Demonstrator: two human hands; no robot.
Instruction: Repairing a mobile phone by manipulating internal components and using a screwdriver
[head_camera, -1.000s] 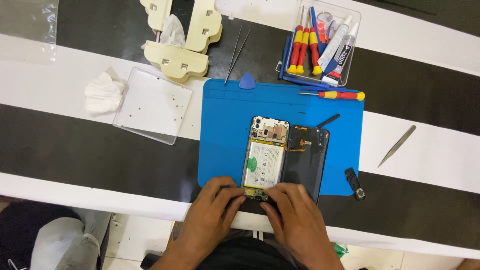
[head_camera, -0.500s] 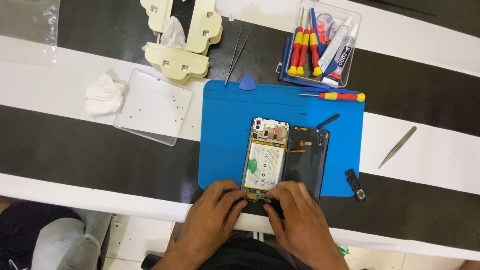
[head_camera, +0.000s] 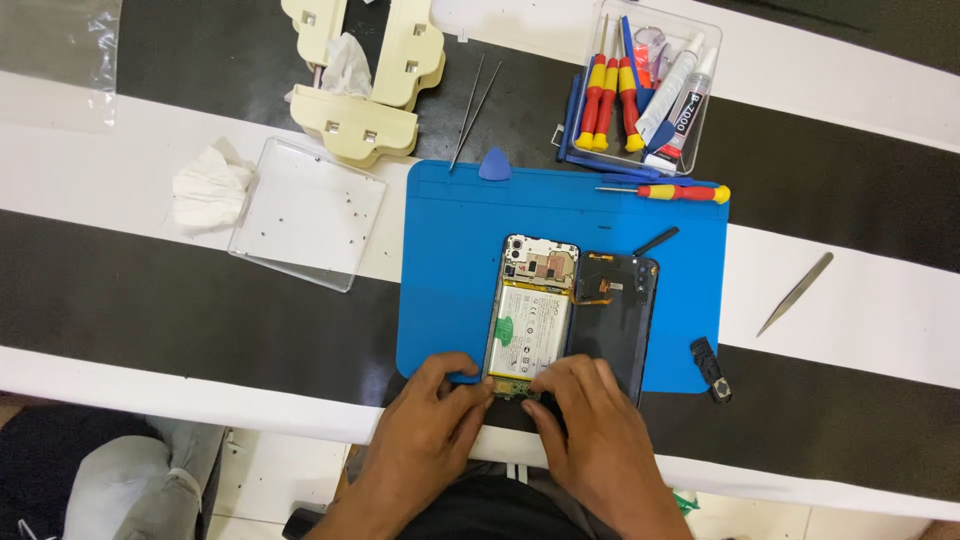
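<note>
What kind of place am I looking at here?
Most likely a phone repair bench. An opened phone lies on a blue work mat with its back cover beside it, and a clear box holds small screwdrivers and a glue tube. Both hands work at the phone's lower end.

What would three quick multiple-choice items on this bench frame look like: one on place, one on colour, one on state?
1. Where is the loose red-and-yellow screwdriver?
A. Top edge of the mat
B. Inside the clear tray
C. On the floor

2. What colour is the work mat?
A. Green
B. Blue
C. Grey

3. What state is the phone in?
A. Sealed, screen up
B. Opened, battery showing
C. Boxed

Key: 1 A, it lies along the mat's upper right edge, outside the tool box. 2 B, the mat is plainly blue. 3 B, the back cover lies beside it and both hands, left and right, touch its lower end.
</note>
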